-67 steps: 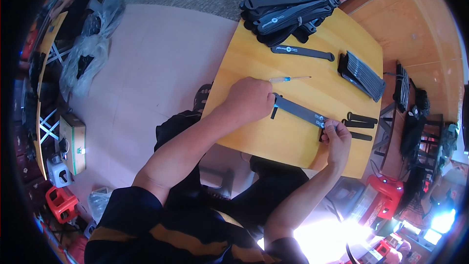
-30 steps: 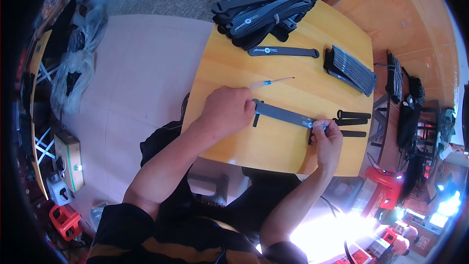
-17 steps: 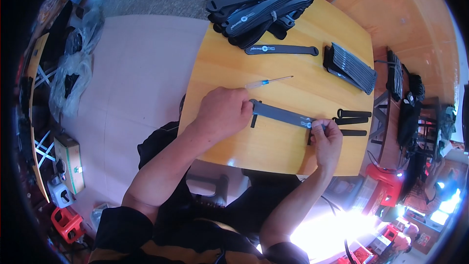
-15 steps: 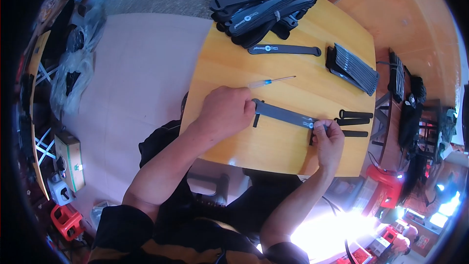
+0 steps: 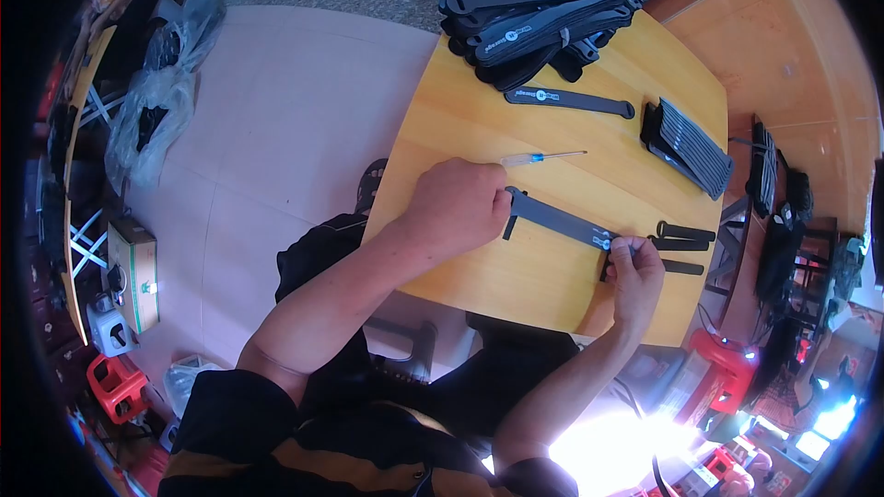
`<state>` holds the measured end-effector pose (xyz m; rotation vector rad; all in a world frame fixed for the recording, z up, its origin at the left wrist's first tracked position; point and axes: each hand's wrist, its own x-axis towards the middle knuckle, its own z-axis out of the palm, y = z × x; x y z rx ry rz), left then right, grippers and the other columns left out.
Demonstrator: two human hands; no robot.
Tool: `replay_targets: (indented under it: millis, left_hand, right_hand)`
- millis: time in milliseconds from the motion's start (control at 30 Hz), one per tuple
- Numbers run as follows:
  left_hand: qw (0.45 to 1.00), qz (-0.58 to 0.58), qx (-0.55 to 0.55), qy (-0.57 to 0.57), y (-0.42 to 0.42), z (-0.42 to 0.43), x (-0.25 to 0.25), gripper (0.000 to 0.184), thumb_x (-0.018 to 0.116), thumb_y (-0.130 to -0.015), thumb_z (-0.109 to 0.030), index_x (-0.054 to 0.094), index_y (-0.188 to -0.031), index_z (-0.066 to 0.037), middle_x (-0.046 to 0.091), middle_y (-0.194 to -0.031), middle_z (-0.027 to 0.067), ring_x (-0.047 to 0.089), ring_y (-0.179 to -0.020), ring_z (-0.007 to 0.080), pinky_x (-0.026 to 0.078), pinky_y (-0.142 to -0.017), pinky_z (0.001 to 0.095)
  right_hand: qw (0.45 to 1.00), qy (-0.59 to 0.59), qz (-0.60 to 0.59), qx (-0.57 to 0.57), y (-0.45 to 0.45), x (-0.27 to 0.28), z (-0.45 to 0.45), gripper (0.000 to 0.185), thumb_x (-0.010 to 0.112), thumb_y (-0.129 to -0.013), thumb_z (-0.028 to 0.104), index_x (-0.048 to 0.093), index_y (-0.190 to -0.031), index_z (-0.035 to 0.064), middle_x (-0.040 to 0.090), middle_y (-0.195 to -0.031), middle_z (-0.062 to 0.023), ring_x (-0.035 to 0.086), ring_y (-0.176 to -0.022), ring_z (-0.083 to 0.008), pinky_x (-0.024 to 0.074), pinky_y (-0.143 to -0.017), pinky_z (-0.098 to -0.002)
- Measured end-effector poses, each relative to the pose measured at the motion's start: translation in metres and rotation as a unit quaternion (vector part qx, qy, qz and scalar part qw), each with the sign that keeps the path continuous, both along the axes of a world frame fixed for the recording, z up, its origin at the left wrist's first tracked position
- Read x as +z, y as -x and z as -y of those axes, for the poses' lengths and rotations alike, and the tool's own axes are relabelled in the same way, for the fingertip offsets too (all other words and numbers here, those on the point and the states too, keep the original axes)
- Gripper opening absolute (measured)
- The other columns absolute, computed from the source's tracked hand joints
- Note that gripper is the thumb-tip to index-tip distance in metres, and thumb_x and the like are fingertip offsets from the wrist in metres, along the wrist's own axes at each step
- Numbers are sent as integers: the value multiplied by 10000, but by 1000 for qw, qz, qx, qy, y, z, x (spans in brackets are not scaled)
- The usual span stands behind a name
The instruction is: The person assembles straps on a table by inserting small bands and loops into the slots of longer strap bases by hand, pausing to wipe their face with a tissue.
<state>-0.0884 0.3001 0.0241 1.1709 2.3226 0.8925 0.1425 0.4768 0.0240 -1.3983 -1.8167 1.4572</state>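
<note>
1. Evidently, in the head view, the step in hand was a two-handed hold, judged as positioning or straightening a strap [image 5: 560,219].
2. Left hand [image 5: 458,202]: clenched at the strap's left end. The fingers hid the exact grip.
3. Right hand [image 5: 635,269]: thumb and fingertips pinched at the right end, beside the printed logo.
4. Strap: it ran between the hands, over the near part of the table [image 5: 479,124]. Whether its middle touched the surface could not be told. A dark strip [image 5: 509,229] protruded beneath its left end.
5. Surroundings: the screwdriver [image 5: 537,157] lay just beyond the left hand, with neither hand on it. Three short straps [image 5: 684,244] lay beside the right hand. A loose strap [image 5: 569,101] lay farther out, between the pile [image 5: 543,14] and the screwdriver. The stack [image 5: 691,149] stood near the table's right edge.
6. Next move, as judged: it called for control of both ends, light tension without twist, and a clear sight of the left end, which the clenched hand covered. Loss of either pinch risked letting the strap slip out of line.
</note>
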Motion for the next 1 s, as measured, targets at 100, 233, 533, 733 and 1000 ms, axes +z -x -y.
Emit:
replay_targets:
  millis: [100,233,533,733,1000]
  left_hand:
    - [1000,-1,-3,1,-1,0,1,182,681,-874,-172,649,-736,-57,674,-711,148,672,-683,368,535,-655,460]
    - [1000,-1,10,-7,-2,0,4,171,683,-863,-173,652,-736,-62,668,-702,151,669,-682,380,530,-648,464]
    - [1000,-8,17,-3,-2,-1,0,189,686,-857,-194,654,-717,-70,664,-686,153,663,-670,384,529,-636,470]
    - [1000,-11,13,-3,-2,-1,-1,191,690,-860,-201,655,-719,-77,660,-677,145,662,-664,377,530,-634,465]
    - [999,-32,8,-4,-3,1,-2,185,689,-874,-205,648,-739,-86,667,-683,129,673,-665,357,531,-631,465]
  right_hand:
    - [1000,6,-1,-6,1,0,0,116,730,-976,133,678,-944,34,638,-769,30,521,-642,-35,438,-590,-190]
    - [1000,6,2,-20,2,1,2,97,720,-970,110,678,-933,31,633,-762,29,521,-641,-36,434,-589,-193]
    - [999,-21,28,-20,6,4,4,125,721,-972,120,669,-917,20,621,-753,23,520,-642,-45,434,-586,-206]
    - [999,-13,26,-27,5,2,2,134,736,-964,127,670,-914,22,632,-753,22,528,-630,-45,442,-579,-204]
    - [999,-21,38,-30,5,2,2,156,758,-952,144,673,-900,24,632,-746,23,529,-620,-45,444,-570,-203]
